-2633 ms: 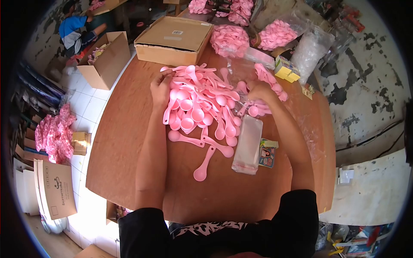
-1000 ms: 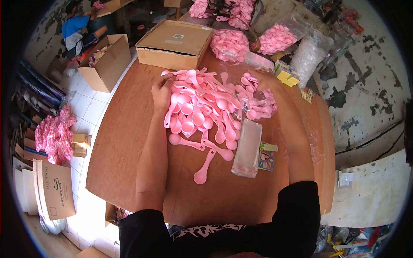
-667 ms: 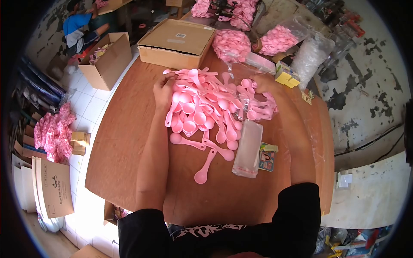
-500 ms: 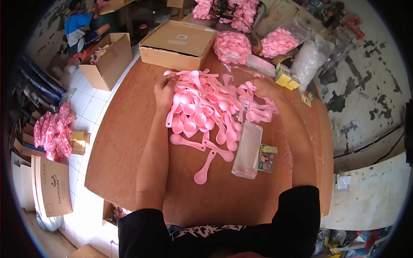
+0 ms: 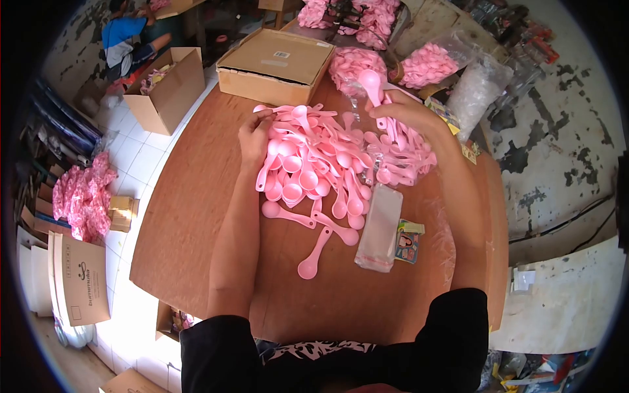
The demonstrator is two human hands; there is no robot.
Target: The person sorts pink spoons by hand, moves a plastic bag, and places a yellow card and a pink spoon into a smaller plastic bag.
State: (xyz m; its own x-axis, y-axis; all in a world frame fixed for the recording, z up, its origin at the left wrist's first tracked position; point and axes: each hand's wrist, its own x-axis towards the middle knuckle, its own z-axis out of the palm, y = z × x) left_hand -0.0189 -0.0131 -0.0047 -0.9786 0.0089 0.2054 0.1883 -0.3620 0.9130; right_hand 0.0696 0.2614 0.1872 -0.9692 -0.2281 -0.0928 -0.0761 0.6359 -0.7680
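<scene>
A single pink plastic spoon (image 5: 371, 81) stood lifted over the far part of the brown wooden table (image 5: 196, 216), bowl uppermost, its handle pinched in the closed fingers of the right hand (image 5: 404, 111). Just under that hand, toward the table's right edge, a smaller bunch of pink spoons (image 5: 403, 157) lay on crinkled clear film. Beside it, at the table's middle, spread the big heap of pink plastic spoons (image 5: 311, 164). The left hand (image 5: 254, 139) rested on the heap's left side with its fingers curled among the handles (whether it gripped one could not be told). A lone pink spoon (image 5: 316, 252) lay apart from the heap, toward the near edge. A flat stack of clear plastic sleeves (image 5: 379, 228) lay just right of it, touching a small printed card (image 5: 409, 241). At the far edge sat a closed cardboard box (image 5: 275, 57) and, next to it, a clear bag stuffed with pink spoons (image 5: 354, 64). On the tiled floor off the left edge stood an open brown carton (image 5: 167, 88), with a person in a blue shirt (image 5: 121, 39) behind it.
</scene>
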